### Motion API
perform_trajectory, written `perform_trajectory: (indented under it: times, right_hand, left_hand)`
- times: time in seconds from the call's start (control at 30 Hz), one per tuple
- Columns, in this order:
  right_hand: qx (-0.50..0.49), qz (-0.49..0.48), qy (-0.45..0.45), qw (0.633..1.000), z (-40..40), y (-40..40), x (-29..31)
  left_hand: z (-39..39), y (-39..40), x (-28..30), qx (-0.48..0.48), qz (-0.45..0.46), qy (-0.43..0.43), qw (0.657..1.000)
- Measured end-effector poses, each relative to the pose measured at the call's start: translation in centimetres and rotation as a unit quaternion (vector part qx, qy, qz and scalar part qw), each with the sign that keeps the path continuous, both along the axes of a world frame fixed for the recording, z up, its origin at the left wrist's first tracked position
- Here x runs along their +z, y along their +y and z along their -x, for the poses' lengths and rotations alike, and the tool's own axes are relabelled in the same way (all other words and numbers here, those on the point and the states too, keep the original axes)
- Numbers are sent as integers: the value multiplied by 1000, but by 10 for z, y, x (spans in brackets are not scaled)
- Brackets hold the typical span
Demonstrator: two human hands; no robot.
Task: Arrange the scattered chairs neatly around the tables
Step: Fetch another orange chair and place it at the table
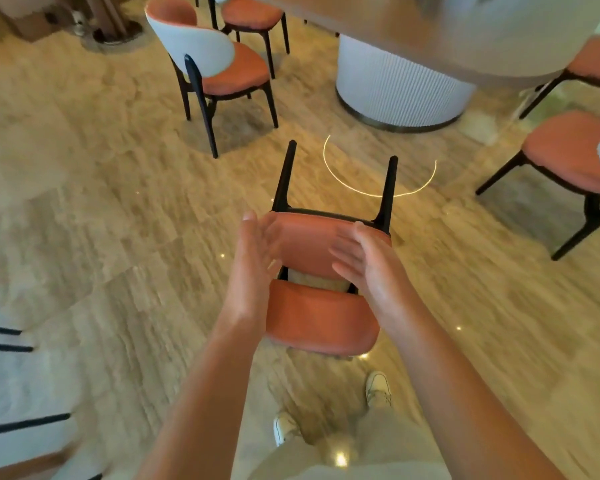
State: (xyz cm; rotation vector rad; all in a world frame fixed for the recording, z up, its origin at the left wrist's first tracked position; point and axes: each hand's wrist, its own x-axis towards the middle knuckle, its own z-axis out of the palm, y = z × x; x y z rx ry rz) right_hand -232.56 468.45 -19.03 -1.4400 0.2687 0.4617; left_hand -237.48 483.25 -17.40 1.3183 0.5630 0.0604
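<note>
Head view, frame motion-blurred, edges soft.

Left hand (257,251): fingers straight and together, palm facing inward, at the left edge of the seat of the near chair (323,289). Whether the palm touches the seat edge or hovers just off it cannot be told. No curl round anything.

Right hand (364,258): fingers straight and loosely spread, lying over the right side of the same seat, fingertips toward the front rim. Contact likely flat, but blur prevents certainty. Not gripping.

Near chair: directly between and under both hands, orange seat and orange backrest, the backrest lying nearer the person than the hands. Two dark front legs project beyond the fingertips, toward the round table (413,46).

Round table: well beyond the hands, slightly right; white ribbed drum base, pale top.

Second chair (219,67): beyond and left of the left hand, white back shell, orange seat, dark legs, standing upright on the floor, apart from the table base.

Third chair (250,12): further beyond that one, at the table edge.

Right-side chair (568,150): beyond and well right of the right hand, orange seat; another orange seat above it, partly under the table top.

Floor (118,202): beige stone-pattern tile. White shoes (378,388) below the forearms.
</note>
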Motion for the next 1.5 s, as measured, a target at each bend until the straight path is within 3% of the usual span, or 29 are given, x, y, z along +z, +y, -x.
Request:
perform_trajectory:
  times: [0.3,0.67,1.0,1.33,1.5]
  right_hand:
    - [40,-29,10,999,-4,40,-18]
    - [69,-32,100,992,-44,63,-116]
    - [68,13,133,989,-65,62,-251]
    - [52,34,141,988,-49,48,-402]
    - [45,51,137,988,-44,39,-473]
  left_hand:
    - [12,35,-19,51,9,28,998]
    - [-20,61,-99,95,5,120,988]
    - [-57,50,-237,85,31,208,974]
    - [-54,41,-395,108,58,234,965]
    - [-52,40,-473,135,118,234,955]
